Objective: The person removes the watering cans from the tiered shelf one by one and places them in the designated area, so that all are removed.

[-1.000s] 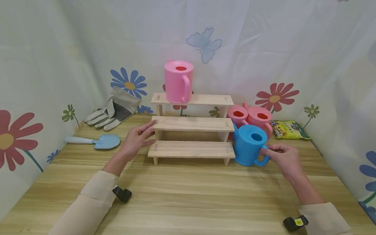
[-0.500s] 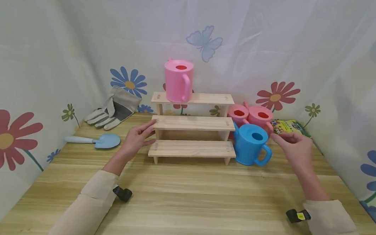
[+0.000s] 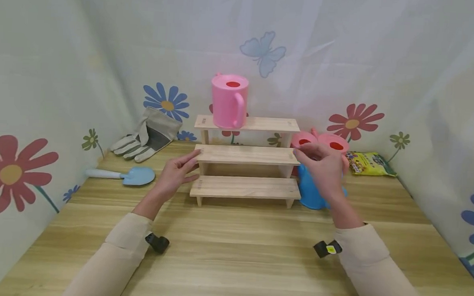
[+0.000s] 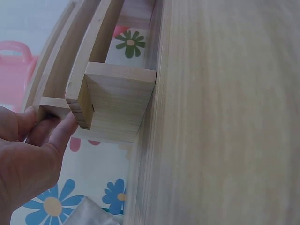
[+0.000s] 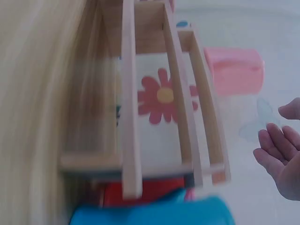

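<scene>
A three-step wooden stand (image 3: 244,154) is in the middle of the table. At its left end my left hand (image 3: 172,177) pinches the middle board between thumb and fingers, as the left wrist view shows. My right hand (image 3: 325,168) is raised near the stand's right end; in the right wrist view its fingers are loosely bent, the thumb apart, with nothing between. Partly hidden behind that hand, a blue watering can (image 3: 310,191) stands right beside the stand. One pink watering can (image 3: 226,103) sits upright on the top step, left of centre, its handle towards the front right.
Behind the blue can stand two more pink watering cans (image 3: 339,139), partly covered. A yellow-green packet (image 3: 370,164) lies to their right. On the left are grey-and-white work gloves (image 3: 149,136) and a light-blue trowel (image 3: 138,176). A flowered curtain (image 3: 146,45) encloses the table.
My right hand has let go of the blue can's handle, drawn off to the right, then swung left and up in front of the can. The left hand keeps its place.
</scene>
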Tool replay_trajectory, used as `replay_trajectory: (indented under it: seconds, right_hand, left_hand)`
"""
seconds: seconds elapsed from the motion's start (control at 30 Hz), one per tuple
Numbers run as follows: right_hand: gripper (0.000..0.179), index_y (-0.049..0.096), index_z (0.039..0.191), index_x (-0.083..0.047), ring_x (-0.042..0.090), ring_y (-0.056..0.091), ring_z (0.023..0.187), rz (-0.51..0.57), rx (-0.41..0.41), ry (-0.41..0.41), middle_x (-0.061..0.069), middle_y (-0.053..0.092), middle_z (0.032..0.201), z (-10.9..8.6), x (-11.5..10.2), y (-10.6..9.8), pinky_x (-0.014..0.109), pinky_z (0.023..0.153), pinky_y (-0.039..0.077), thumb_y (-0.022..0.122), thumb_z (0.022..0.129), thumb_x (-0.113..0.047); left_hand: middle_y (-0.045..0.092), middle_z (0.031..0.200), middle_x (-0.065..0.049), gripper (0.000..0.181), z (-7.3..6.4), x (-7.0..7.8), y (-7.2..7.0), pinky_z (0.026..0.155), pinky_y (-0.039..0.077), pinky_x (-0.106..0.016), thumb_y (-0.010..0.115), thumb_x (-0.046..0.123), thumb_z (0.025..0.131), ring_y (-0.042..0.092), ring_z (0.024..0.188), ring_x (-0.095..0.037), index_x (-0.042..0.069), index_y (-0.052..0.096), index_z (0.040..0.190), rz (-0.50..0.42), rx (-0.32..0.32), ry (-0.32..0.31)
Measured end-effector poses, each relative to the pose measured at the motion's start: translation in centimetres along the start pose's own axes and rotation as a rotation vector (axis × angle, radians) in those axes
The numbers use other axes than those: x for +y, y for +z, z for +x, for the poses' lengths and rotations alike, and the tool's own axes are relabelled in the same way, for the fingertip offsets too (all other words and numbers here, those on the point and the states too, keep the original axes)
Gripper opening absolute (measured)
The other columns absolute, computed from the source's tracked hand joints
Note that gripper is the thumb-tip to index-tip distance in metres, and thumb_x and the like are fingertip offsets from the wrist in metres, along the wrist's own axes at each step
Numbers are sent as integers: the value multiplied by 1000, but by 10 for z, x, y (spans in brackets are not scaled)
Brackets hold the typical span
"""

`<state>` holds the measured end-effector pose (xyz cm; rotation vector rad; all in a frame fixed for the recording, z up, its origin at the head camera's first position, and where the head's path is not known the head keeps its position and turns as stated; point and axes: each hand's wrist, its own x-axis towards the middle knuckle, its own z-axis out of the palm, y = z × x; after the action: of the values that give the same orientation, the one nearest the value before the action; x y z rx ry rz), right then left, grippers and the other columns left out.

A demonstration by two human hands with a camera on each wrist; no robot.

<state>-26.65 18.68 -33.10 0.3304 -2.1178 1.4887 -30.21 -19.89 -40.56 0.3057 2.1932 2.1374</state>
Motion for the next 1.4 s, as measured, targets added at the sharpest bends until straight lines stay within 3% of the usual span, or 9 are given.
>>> replay_trajectory:
  seconds: [0.13, 0.4, 0.63, 0.83, 1.13, 1.4]
  right_hand:
    - [25, 76, 106, 0, 12, 67, 89, 65, -19, -68, 13, 74, 101, 15, -15, 34, 20, 80, 56, 79, 89, -18]
    - [30, 75, 108, -3, 20, 69, 92, 118, -42, -42, 7, 74, 102, 44, -44, 89, 29, 84, 59, 80, 88, -25]
    - [29, 73, 106, -1, 19, 67, 87, 115, 40, -73, 8, 73, 98, 60, -53, 126, 26, 79, 59, 80, 88, -23]
    - [35, 70, 104, 5, 21, 65, 84, 105, 146, -111, 13, 71, 93, 76, -62, 139, 25, 73, 58, 80, 88, -25]
    - [31, 72, 105, 3, 18, 67, 85, 148, 108, -9, 12, 71, 93, 87, -62, 155, 25, 73, 60, 82, 86, -20]
    - [32, 74, 109, 2, 19, 69, 81, 169, 147, 25, 13, 73, 91, 91, -65, 163, 26, 72, 61, 82, 86, -20]
  left_hand:
    - [30, 161, -6, 45, 0, -1, 0, 103, 48, -49, 46, 20, 108, 40, 140, -33, 16, 44, 153, -6, 2, -1]
    - [31, 161, -6, 45, 2, -3, -1, 102, 49, -47, 47, 20, 108, 40, 140, -33, 16, 45, 152, -8, 5, -2]
    - [31, 161, -6, 46, 2, -4, -1, 104, 47, -50, 47, 21, 108, 39, 141, -34, 15, 44, 153, -5, 4, -1]
    - [31, 161, -6, 46, 3, -4, -1, 100, 51, -43, 47, 21, 108, 39, 141, -33, 16, 43, 153, 2, -6, 8]
    - [32, 160, -5, 46, 5, -7, -2, 105, 45, -53, 48, 22, 107, 39, 141, -32, 16, 45, 152, -8, -5, -1]
    - [33, 160, -5, 46, 4, -5, -2, 103, 48, -48, 48, 23, 107, 40, 141, -32, 16, 45, 152, -10, 2, -3]
